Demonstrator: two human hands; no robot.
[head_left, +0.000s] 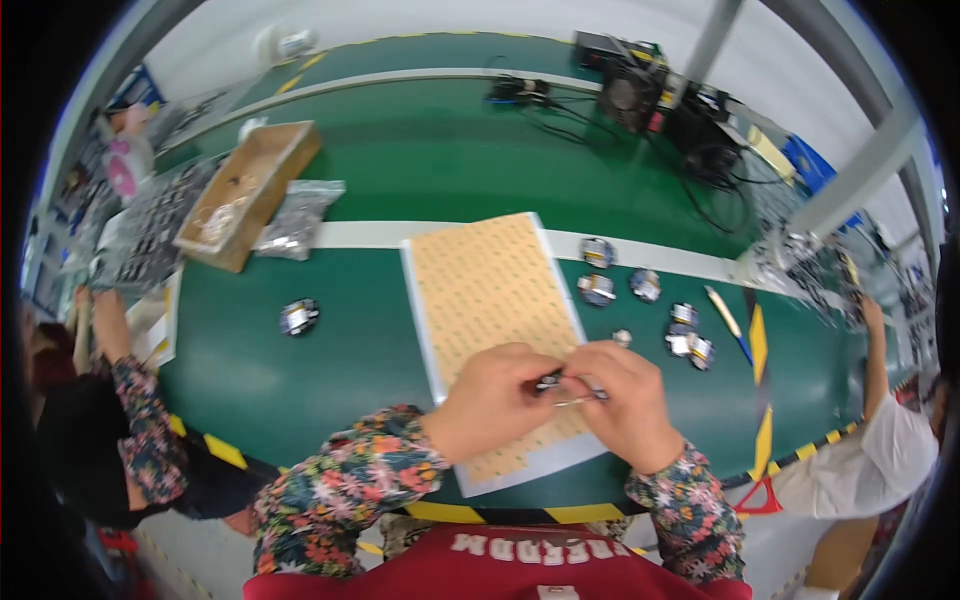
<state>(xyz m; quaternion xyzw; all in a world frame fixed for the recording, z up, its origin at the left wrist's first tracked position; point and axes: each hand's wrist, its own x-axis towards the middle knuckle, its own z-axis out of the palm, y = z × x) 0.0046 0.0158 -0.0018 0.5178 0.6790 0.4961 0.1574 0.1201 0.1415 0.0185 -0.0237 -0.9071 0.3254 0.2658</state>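
My two hands meet over a tan sheet [485,290] with rows of small marks, lying on a white backing. My left hand [495,395] is closed, pinching a small black part [548,381] between thumb and fingers. Close against it, my right hand [632,400] is also closed. A thin, light-coloured strip or tool [573,402] shows between the hands, and its kind cannot be made out. A dark end pokes out by the right fingers. Just beyond the right hand lies a small silvery piece [622,338].
Several round blue-and-silver modules [597,290] lie to the right, another module [299,316] to the left. A pen-like white-and-blue tool [729,322] rests at right. Back left are a wooden box [270,165] and plastic bag [300,218]; cabled equipment [632,92] stands back right. Co-workers sit either side.
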